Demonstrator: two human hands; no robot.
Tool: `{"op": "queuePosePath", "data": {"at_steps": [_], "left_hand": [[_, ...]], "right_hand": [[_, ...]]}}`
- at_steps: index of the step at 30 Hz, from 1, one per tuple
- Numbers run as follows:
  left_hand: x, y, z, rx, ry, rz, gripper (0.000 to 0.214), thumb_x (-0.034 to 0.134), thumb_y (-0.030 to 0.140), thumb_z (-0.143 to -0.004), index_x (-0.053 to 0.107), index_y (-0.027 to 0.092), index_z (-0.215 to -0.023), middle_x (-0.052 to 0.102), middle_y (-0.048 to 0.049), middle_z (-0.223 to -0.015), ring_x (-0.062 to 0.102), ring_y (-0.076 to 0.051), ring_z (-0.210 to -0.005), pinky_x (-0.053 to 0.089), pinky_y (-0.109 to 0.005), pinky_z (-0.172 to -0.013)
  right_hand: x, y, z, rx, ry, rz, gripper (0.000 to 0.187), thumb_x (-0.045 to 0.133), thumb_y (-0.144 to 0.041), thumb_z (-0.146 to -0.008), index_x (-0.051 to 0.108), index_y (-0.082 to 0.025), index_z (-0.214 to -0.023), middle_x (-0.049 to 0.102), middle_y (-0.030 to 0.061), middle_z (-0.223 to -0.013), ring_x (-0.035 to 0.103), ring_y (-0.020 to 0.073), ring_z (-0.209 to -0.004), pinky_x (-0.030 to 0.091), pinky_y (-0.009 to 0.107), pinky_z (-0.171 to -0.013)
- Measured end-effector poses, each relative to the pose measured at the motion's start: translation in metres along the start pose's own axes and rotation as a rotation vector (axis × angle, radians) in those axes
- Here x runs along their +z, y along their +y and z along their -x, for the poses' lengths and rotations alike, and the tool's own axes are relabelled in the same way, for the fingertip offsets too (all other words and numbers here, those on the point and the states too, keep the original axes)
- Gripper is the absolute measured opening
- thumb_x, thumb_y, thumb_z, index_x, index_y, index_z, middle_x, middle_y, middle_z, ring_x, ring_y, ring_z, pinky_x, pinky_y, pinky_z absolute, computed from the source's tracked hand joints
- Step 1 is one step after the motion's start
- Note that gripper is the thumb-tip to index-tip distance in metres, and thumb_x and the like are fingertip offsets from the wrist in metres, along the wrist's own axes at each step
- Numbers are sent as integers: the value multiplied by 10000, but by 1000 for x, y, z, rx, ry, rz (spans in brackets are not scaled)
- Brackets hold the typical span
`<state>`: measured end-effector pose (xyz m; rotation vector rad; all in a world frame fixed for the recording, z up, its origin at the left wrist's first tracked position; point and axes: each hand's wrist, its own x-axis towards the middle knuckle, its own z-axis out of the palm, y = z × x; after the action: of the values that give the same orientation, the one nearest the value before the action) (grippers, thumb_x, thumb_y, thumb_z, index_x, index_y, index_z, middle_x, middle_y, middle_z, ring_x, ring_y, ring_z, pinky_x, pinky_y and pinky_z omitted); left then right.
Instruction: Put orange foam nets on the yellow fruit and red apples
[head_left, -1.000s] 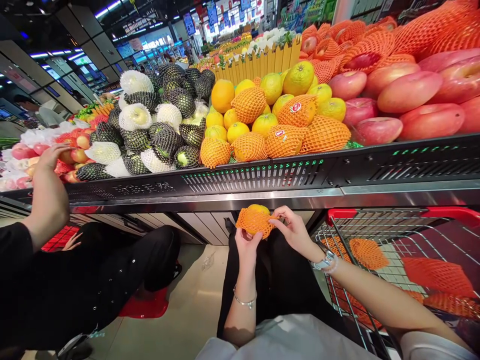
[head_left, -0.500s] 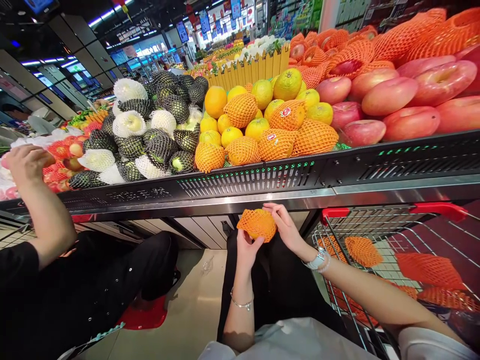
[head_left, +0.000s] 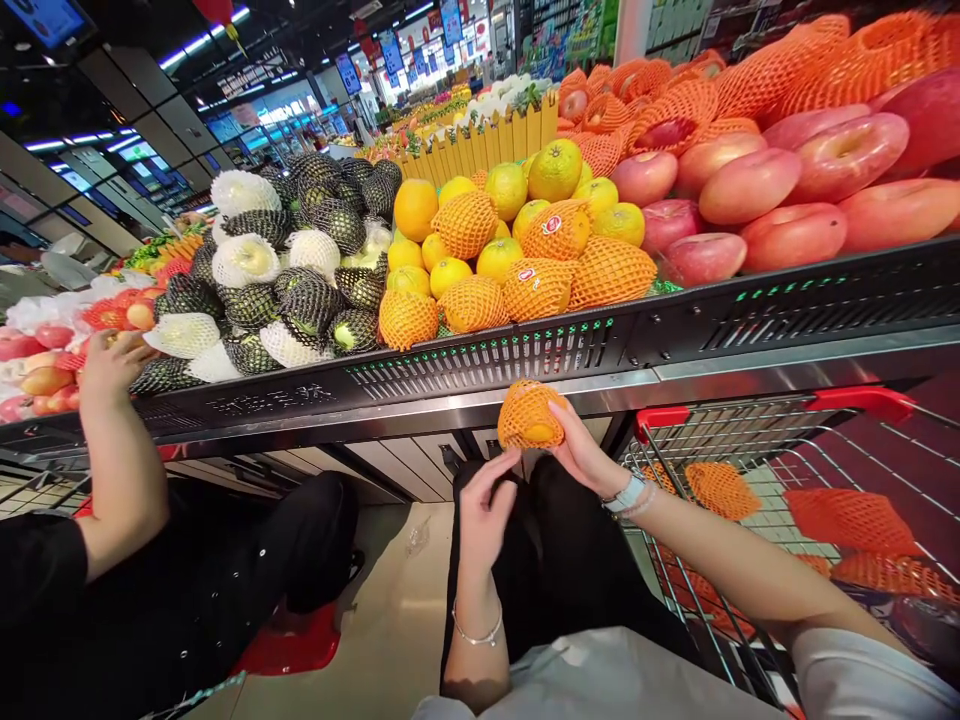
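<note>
An orange in an orange foam net sleeve point(head_left: 531, 415) is held up in front of the display's metal edge. My right hand point(head_left: 581, 445) grips it from the right side, fingers partly behind the fruit. Just below and left of it is my left hand point(head_left: 486, 505), its thumb apart from the fingers. The left fingertips reach the underside of the fruit; whether they touch the net I cannot tell. Behind, in the black display bin, lie netted oranges point(head_left: 472, 303) and bare oranges point(head_left: 416, 208).
At right stands a shopping cart point(head_left: 675, 420) with loose foam nets point(head_left: 721, 490) inside. Apples point(head_left: 750, 185) fill the display's right side; black- and white-netted fruit point(head_left: 307, 300) lies left. A co-worker's hand point(head_left: 112, 365) reaches into fruit at far left, above a red stool point(head_left: 292, 640).
The netted orange has risen slightly and is now in my right hand. My left hand has let go and dropped below it. The co-worker's hand has moved right and down.
</note>
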<state>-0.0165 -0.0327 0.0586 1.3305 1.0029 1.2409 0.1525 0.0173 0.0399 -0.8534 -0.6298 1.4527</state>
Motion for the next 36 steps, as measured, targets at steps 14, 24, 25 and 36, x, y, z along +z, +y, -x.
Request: {"op": "queuePosePath", "data": {"at_steps": [14,24,25,36], "left_hand": [[26,-20,-14,-197,106,393,711,692,578,-719,477,270,-1323,494,-87,-1401,463,-290,-1297,386,-393,-1068],[12,-28,-11,-466,23,656,653,798,420,-667,564,220,-1244,590,-103,-1300,461,-319,-1300,395,-441,-1069],[15,-30,-10,-480,13,667,667,800,426,-663,552,234,-1252,579,-102,-1315,461,-325,-1298,408,-463,-1054],[40,-37,-13,-200,306,561,764,752,415,-697,417,233,-1359,562,-116,-1327,539,-278,-1230,446,-376,-1022]], "right_hand": [[11,9,22,-146,-264,406,430,548,-471,-858,464,-241,-1211,523,65,-1259,523,206,-1157,420,367,-1028],[11,4,21,-236,-286,449,401,405,-482,-939,620,-208,-1138,612,72,-1219,558,231,-1149,398,403,-1053],[10,3,19,-212,-267,402,400,424,-493,-928,645,-199,-1085,638,78,-1173,579,237,-1121,418,408,-1036],[6,10,20,-285,-247,487,628,382,-576,-931,259,-287,-1476,193,33,-1571,239,213,-1432,146,444,-1204]]}}
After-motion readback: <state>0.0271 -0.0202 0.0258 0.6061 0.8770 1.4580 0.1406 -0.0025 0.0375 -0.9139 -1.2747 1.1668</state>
